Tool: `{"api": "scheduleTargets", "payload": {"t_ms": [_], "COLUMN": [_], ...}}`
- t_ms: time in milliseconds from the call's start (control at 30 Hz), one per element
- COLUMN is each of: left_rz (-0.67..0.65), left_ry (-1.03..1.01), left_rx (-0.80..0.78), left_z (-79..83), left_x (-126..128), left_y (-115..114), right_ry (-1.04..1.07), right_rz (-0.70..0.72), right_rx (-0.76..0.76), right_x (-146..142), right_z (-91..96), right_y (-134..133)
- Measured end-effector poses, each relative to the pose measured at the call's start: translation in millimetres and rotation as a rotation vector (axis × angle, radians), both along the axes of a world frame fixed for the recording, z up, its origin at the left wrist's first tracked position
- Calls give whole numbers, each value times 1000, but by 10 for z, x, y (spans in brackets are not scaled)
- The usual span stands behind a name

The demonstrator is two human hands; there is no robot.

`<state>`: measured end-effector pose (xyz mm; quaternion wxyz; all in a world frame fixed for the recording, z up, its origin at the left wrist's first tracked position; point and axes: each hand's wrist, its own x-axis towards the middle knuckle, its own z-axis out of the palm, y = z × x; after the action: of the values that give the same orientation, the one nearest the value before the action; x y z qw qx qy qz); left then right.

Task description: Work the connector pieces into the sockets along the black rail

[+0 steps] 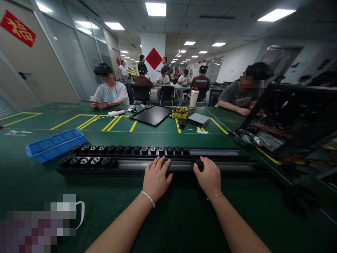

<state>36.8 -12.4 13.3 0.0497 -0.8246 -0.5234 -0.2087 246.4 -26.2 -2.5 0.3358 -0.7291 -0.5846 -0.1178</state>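
Observation:
Two long black power tracks lie side by side across the green table. The near track (181,166) carries several black track sockets (95,161) at its left end, and the far track (214,152) bears a longer row of sockets (153,150). My left hand (156,176) rests flat on the near track's bare metallic stretch, fingers stretched out. To its right, my right hand (210,176) pinches a small round black track socket (199,165) at the near track; whether it is seated there cannot be made out.
At left lies a blue plastic bin (55,144). A metal bowl (247,137) and an opened black case (289,119) stand at right. Farther back are a black panel (151,115), a grey box (198,119) and a yellow basket (179,112). Two people sit opposite.

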Motion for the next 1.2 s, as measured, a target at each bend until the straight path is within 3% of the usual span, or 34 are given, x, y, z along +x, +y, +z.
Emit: {"api": "scheduleTargets", "payload": {"t_ms": [1200], "left_rz": [-8], "left_ry": [7], "left_rx": [7], "left_z": [-31], "left_x": [-8], "left_y": [21], "right_ry": [-3], "right_rz": [-60], "right_rx": [-32], "right_x": [-28], "right_z": [65], "right_y": [-28]}}
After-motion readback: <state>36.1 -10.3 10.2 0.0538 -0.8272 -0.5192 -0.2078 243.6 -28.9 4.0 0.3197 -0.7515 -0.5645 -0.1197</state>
